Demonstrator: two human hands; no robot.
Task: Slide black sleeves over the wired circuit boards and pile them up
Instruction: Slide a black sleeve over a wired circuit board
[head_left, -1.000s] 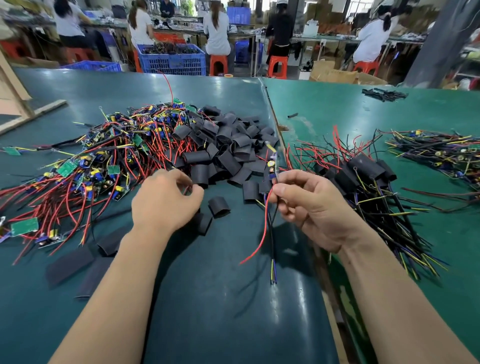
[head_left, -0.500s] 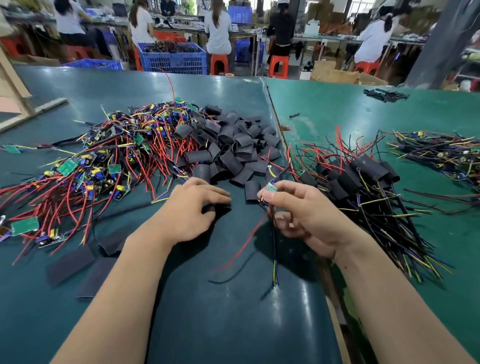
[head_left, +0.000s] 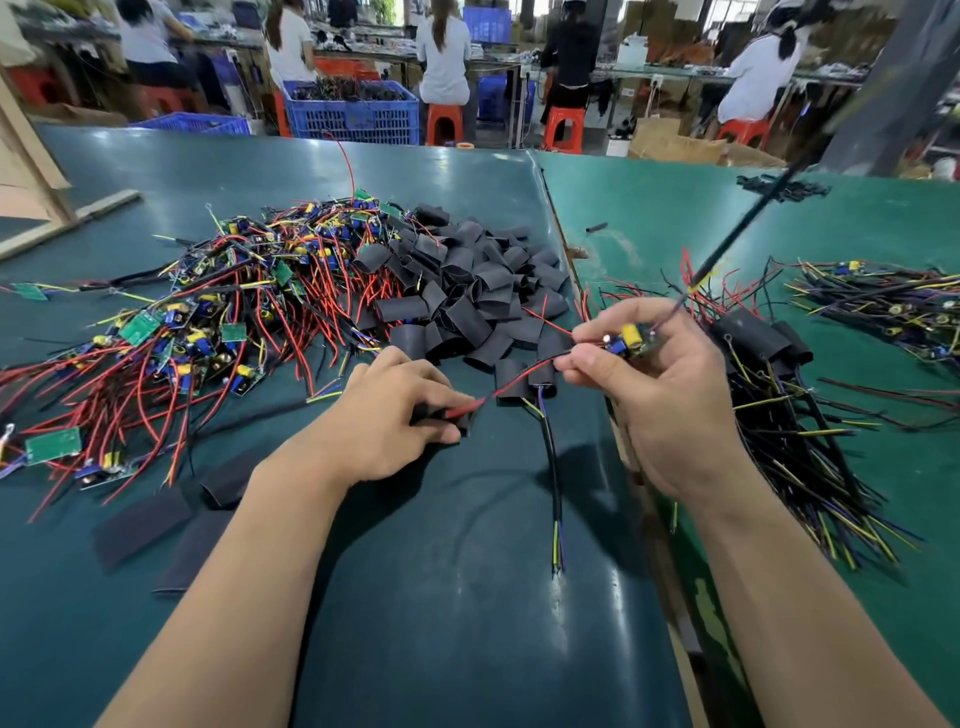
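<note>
Step in hand: threading wires into sleeve.

Right hand (head_left: 670, 395) pinching small green circuit board with yellow and blue parts (head_left: 631, 340), holding it up above dark green table (head_left: 467, 597).

Left hand (head_left: 387, 421) curling fingers round short black soft sleeve (head_left: 457, 415), low, touching table.

Thin red wire (head_left: 511, 382) running from board into sleeve mouth.

Next move, my guess: pulling sleeve along wire, over board. Needs wires bunched together so none catch.

Then dropping it on pile of sleeved boards with black and yellow wires (head_left: 769, 353), right side.

Loose black sleeves heap (head_left: 467, 291) just behind hands.

left grip (head_left: 400, 415) curled, right grip (head_left: 660, 384) pinching
</note>
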